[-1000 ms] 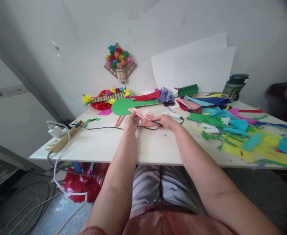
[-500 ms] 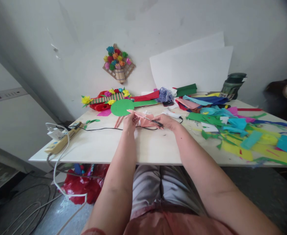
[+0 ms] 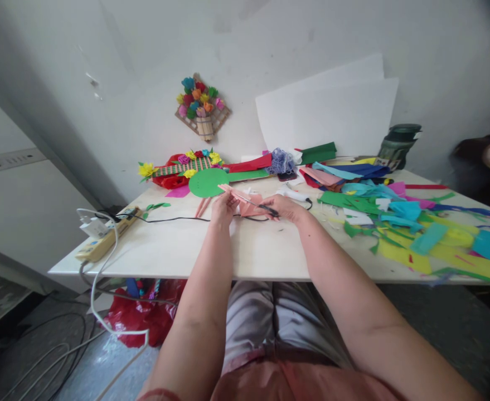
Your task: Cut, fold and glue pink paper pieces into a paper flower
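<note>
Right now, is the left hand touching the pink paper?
Touching. In the head view the left hand pinches the pink paper, fingers overlapping its edge.

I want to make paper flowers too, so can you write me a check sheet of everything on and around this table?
Surface: white table, bare in front.
Job's things: pink paper held up by the left hand; scissors in the right hand, blades at the paper.
Clutter: coloured paper scraps on the right; green paper circle; paper flower piece at the back; white tool.
Hands: both closed on their things.
Cables: black cord across the table; power strip at the left edge; white cable hanging down.
Surroundings: flower basket on the wall; white sheets; green jar; red bag underneath.
</note>
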{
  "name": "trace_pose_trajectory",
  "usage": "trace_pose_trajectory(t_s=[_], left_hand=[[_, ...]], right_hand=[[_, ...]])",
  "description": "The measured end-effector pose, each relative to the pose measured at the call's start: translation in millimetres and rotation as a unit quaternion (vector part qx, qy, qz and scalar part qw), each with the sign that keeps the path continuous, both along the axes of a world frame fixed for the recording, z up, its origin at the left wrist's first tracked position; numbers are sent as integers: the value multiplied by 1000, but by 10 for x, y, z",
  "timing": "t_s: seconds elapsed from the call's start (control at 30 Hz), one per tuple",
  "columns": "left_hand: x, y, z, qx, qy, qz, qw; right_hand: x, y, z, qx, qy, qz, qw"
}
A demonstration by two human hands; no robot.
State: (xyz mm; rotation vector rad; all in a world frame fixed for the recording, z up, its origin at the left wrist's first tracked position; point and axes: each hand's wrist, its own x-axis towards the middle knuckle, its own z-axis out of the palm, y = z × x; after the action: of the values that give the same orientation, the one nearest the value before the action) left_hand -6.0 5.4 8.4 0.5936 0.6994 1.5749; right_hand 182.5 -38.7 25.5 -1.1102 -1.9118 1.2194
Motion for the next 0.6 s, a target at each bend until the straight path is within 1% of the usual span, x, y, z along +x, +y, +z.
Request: trace_pose_trajectory(t_s=[0.23, 0.43, 0.6], left_hand=[[13, -6, 11, -6, -3, -2, 1000], [5, 7, -10, -7, 6, -4, 1000], [-2, 5, -19, -7, 11, -7, 1000]], right_hand=[[-19, -15, 8, -6, -2, -16, 1000], [-21, -7, -6, 2, -9, -23, 1000], [-15, 4, -19, 10, -5, -17, 1000]])
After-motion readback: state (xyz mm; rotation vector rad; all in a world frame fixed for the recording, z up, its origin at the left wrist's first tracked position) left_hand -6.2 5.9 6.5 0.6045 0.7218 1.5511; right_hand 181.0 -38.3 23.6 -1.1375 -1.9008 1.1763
